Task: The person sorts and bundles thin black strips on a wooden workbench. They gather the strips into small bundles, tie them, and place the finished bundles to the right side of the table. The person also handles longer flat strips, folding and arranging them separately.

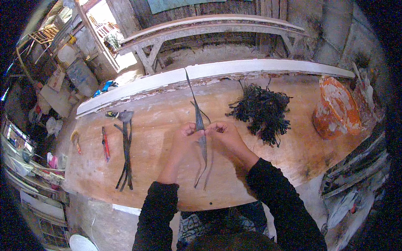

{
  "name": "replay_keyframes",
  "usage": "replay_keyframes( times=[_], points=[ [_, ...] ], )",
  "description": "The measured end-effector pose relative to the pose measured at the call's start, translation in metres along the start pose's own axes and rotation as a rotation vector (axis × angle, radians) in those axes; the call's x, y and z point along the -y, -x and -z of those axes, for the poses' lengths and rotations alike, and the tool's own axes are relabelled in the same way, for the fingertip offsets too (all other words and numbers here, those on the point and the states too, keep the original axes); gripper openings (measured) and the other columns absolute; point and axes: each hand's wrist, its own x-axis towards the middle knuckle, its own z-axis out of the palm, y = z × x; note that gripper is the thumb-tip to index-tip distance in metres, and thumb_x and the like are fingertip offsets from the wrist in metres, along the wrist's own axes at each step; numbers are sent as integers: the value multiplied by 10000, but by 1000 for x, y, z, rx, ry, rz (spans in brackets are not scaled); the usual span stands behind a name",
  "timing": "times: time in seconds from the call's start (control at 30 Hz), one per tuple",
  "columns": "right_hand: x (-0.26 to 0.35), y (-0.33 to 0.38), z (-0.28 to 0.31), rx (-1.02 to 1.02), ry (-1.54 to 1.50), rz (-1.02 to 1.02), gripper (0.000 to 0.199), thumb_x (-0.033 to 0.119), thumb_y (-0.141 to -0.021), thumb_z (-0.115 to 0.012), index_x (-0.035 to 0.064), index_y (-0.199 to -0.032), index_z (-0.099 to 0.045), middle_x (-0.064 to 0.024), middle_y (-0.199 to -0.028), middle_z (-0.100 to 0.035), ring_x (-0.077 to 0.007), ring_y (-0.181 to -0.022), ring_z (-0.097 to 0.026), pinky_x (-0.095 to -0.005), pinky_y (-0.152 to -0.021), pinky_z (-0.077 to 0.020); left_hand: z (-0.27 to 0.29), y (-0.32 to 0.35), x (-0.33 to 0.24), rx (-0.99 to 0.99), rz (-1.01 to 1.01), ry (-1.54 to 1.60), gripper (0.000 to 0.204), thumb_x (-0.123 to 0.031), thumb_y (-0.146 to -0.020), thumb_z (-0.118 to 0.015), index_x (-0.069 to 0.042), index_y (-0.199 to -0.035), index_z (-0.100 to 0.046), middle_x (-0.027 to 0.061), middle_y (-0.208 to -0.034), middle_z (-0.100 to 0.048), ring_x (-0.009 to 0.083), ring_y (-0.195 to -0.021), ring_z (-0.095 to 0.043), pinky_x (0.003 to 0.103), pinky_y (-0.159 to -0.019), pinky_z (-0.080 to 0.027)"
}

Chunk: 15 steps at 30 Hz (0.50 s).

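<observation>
Over the middle of the wooden table, my left hand (190, 131) and my right hand (220, 130) pinch a long dark strip (199, 115) close together, fingertips almost touching. The strip is widest near my fingers and tapers to a thin end pointing away from me. Its lower part hangs toward me, and a second narrow length crosses it. What exactly my fingertips press on is partly hidden. To the right lies a tangled heap of black knotted strips (261, 112). Left of my hands rests a loose bunch of dark flat strips (126, 154).
A red cutter knife (105, 144) and a scraper (121, 115) lie left on the table (155, 121). A plaster-smeared orange bucket (335, 111) stands right. A long white moulding (226, 68) runs along the far edge, with a wooden bench (213, 28) behind it.
</observation>
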Motion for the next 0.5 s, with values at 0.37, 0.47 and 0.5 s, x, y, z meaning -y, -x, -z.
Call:
replay_keyframes(
  times=[0.37,0.47,0.5],
  points=[
    [6,3,2,28,35,-18,96,126,-748,-590,33,-758,-609,0,-679,-584,-73,-604,-505,-211,-562,-397,-3,7,-18,76,1,-38,112,35,-713,-586,-25,-800,-550,36,-770,-598,94,-686,-553,213,-626,-432],
    [7,2,2,74,14,-41,87,118,-744,-576,36,-744,-606,3,-671,-578,-73,-583,-498,-210,-550,-394,0,6,-13,120,-52,13,118,38,-712,-586,-23,-805,-549,43,-786,-598,99,-707,-557,222,-643,-442],
    [7,2,3,73,17,-44,86,116,-741,-572,36,-742,-605,3,-667,-576,-73,-580,-496,-210,-547,-392,0,6,-13,126,-54,-1,119,36,-713,-588,-23,-808,-549,44,-787,-598,100,-710,-559,225,-646,-445]
  ],
)
